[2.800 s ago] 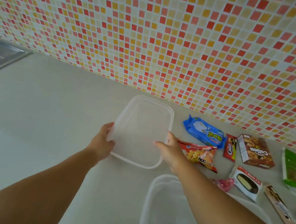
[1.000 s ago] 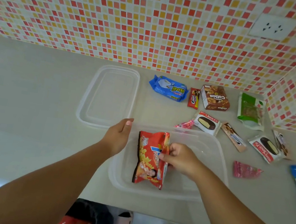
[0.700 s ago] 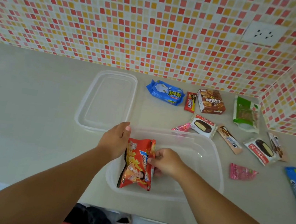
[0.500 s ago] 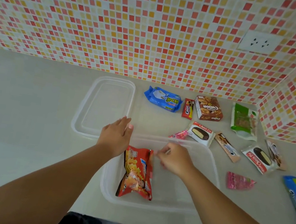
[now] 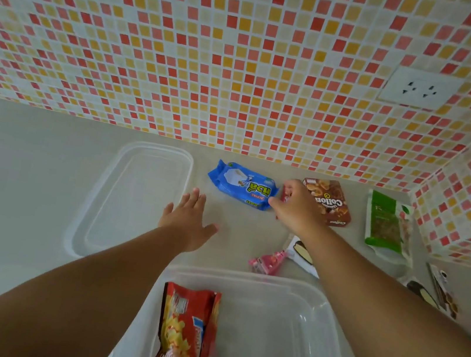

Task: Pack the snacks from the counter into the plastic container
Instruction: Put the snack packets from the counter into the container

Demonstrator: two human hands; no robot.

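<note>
- The plastic container (image 5: pixel 279 339) sits at the near edge of the bench (image 5: pixel 28 176), already holding one red chip bag (image 5: pixel 187 337); its lid (image 5: pixel 135 199) lies apart to the left.
- The left hand (image 5: pixel 189 220) hovers flat, fingers spread, gripping nothing.
- The right hand (image 5: pixel 297 208) reaches between the blue packet (image 5: pixel 242 188) and the brown box (image 5: pixel 331 201), fingers curled over a small red packet (image 5: pixel 286 193); whether it is gripped cannot be told.
- Risk: a loose pinch could drop the small packet, or nudge its neighbours.
- The right forearm hides part of a pie wrapper (image 5: pixel 301 252); the container's near side is cut off by the frame.
</note>
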